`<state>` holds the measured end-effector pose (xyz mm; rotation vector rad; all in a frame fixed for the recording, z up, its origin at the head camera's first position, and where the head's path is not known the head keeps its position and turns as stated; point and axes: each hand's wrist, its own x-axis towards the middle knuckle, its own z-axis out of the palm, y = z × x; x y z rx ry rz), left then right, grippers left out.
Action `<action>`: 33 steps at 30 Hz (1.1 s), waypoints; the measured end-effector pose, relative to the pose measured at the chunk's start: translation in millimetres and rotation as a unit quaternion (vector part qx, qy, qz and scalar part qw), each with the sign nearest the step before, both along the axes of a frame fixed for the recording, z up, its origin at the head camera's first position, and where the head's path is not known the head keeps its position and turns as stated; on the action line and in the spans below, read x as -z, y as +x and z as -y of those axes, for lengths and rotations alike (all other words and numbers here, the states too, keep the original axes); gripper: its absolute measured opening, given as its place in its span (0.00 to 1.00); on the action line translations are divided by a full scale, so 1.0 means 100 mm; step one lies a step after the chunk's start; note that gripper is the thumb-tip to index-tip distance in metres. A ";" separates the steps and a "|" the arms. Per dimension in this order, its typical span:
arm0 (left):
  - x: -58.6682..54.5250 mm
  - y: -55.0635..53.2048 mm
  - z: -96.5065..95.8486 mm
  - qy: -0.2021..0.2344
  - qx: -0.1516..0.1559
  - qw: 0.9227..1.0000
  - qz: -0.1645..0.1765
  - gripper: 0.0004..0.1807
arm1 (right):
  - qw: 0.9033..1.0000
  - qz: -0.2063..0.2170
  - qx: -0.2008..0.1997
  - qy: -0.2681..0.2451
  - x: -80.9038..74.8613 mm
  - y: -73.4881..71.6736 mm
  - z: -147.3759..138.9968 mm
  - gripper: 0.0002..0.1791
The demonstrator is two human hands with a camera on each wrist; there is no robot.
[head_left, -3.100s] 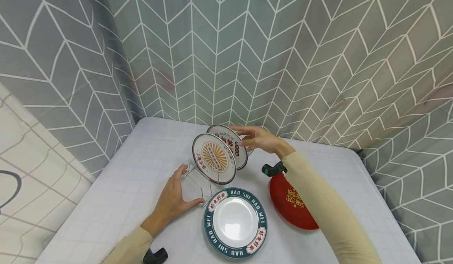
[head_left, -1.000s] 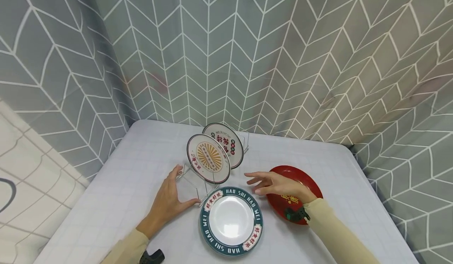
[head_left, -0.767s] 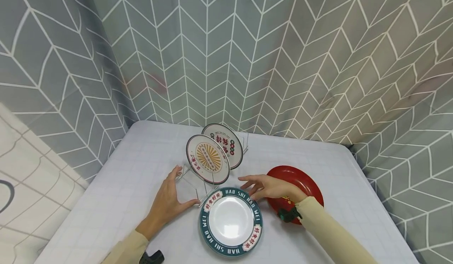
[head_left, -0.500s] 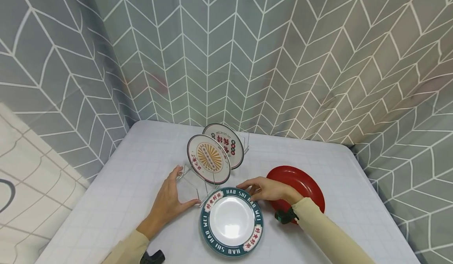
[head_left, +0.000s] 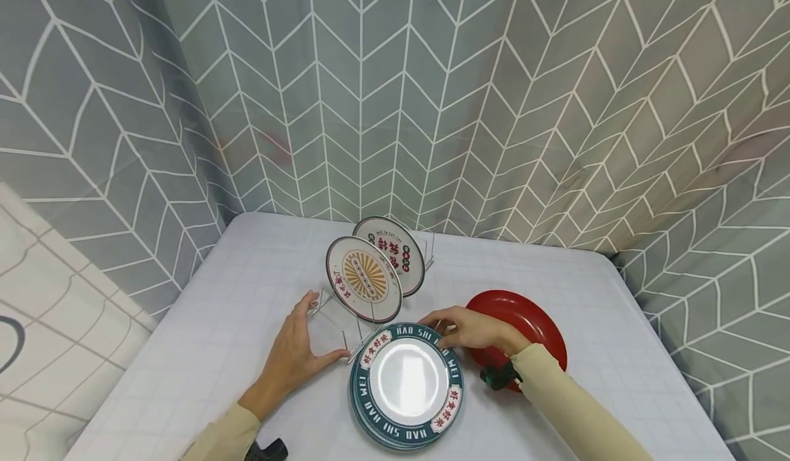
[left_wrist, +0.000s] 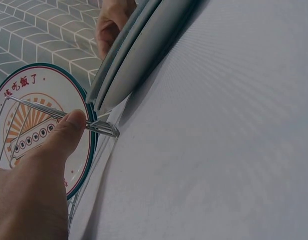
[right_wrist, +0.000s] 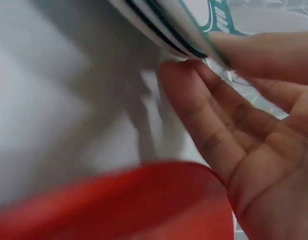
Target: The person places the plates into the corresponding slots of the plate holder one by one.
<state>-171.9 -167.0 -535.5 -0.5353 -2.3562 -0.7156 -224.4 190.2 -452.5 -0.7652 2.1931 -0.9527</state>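
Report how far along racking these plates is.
Done, it seems: the sunburst plate and the white plate behind it stand tilted in the wire rack. In hand: the right hand pinches the top teal-rimmed plate while the left hand holds the rack. Likely left: the lower stacked plates and the red plate, outside the rack.

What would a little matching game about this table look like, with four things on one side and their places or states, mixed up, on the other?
Things
1. Red plate
2. Sunburst-patterned plate
3. Left hand
4. Right hand

Places or states
A. Holding a wire rack
B. Lying on the table
C. Pinching the rim of the top teal-rimmed plate
D. Propped up at a slant

Right pairs: 1-B, 2-D, 3-A, 4-C
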 end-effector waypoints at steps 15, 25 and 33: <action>-0.01 0.00 0.00 -0.004 0.003 1.000 -0.006 0.71 | 0.954 0.263 0.075 -0.119 -0.10 0.05 -0.27 0.31; 0.01 0.00 0.00 -0.001 0.002 1.000 -0.008 0.71 | 0.911 0.337 0.003 -0.237 -0.08 0.16 -0.46 0.39; -0.01 0.01 -0.01 -0.002 0.000 1.000 -0.005 0.72 | 0.939 0.230 -0.034 -0.254 -0.29 0.09 -0.72 0.41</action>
